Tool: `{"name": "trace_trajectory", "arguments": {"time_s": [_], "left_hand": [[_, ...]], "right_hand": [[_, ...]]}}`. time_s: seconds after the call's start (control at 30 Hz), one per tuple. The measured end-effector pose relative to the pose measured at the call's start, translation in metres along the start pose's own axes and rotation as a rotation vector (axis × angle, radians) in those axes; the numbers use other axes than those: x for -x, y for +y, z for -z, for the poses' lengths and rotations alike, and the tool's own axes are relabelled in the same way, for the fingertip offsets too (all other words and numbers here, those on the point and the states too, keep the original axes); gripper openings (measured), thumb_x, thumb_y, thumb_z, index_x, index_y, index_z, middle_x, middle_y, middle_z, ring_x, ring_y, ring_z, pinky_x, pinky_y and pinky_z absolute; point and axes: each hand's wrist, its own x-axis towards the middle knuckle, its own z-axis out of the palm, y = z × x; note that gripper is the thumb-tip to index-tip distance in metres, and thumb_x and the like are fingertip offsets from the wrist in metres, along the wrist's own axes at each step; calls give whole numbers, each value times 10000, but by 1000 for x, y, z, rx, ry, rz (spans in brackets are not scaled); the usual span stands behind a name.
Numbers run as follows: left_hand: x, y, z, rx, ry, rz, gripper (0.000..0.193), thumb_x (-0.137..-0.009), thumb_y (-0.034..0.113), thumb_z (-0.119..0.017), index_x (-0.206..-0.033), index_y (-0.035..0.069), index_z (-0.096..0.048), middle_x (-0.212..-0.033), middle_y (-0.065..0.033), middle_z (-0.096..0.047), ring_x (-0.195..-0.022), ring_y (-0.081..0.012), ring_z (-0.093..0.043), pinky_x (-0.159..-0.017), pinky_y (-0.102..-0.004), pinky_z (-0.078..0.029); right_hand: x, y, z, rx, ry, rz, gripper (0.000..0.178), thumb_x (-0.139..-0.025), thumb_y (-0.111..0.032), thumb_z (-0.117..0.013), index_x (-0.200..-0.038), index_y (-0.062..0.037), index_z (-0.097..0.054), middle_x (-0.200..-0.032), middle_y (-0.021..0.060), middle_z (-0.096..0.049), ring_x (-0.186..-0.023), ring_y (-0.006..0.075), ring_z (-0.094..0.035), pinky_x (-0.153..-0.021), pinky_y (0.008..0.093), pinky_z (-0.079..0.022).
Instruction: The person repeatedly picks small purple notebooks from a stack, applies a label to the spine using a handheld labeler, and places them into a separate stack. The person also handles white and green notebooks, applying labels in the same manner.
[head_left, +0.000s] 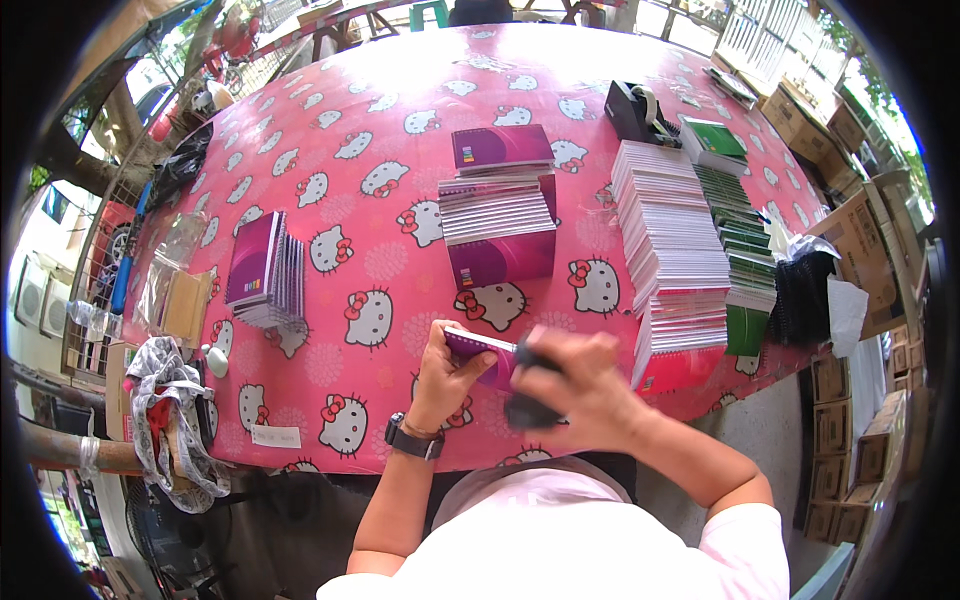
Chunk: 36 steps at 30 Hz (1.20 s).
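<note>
My left hand (440,385), with a dark watch on its wrist, grips a small purple spiral notebook (497,375) by its left end above the near edge of the table. Against the notebook's right end is my right hand (590,380), smeared by motion, its fingers closed around a black tool (533,412) whose kind the blur hides. Just beyond my hands stands a row of purple notebooks (503,262), their wire bindings lined up. Farther left, another stack of purple notebooks (255,260) rests on the table.
Long piles of red-covered notebooks (680,370) and green notebooks (745,328) run along the right side. Behind them sits a black tape dispenser (632,112). A patterned cloth (165,390) hangs at the left edge of the pink table (380,260); cardboard boxes (860,250) stand at right.
</note>
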Motion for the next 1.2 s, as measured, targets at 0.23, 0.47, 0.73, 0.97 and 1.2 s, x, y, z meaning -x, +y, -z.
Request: {"name": "trace_trajectory", "arguments": {"time_s": [0.23, 0.47, 0.73, 0.97, 1.2], "left_hand": [[-2, 2, -1, 9, 40, -102, 372, -787, 51, -732, -987, 69, -419, -849, 11, -463, -751, -56, -481, -664, -212, -433], [2, 4, 7, -148, 60, -73, 433, -746, -1, -744, -1034, 67, -428, -922, -23, -502, -807, -71, -513, -709, -215, -452], [22, 16, 12, -94, 74, -191, 641, -647, -18, -807, -1147, 88, -421, -945, -21, -484, -928, -120, -491, -838, -279, -436], [20, 11, 9, -19, 42, -80, 624, -630, 25, -844, -1079, 76, -415, -924, -19, -452, -830, -89, -483, -760, -227, -442], [20, 13, 11, -2, 11, -36, 601, -594, 37, -857, -992, 94, -411, -906, -9, -460, -895, -128, -495, -974, -331, -323]], "right_hand": [[7, 6, -4, 34, 24, 18, 679, -541, -328, -810, -1146, -200, -529, -1339, 102, -367, -1117, 261, -391, -906, 417, -255], [6, 17, -4, -186, -5, -32, 648, -534, -297, -833, -1093, -98, -571, -1299, 158, -409, -1147, 329, -407, -931, 452, -336], [9, 49, -8, -1278, -221, -511, 599, -761, -456, -732, -1159, -28, -601, -943, 44, -603, -899, 120, -570, -777, 269, -467], [0, 51, -7, -1301, -171, -382, 673, -649, -515, -732, -1051, 19, -659, -1061, 162, -622, -1074, 236, -554, -943, 349, -395], [-6, 46, -25, -1154, 4, -427, 532, -734, -464, -702, -999, -3, -675, -942, 106, -632, -876, 190, -580, -754, 325, -465]]}}
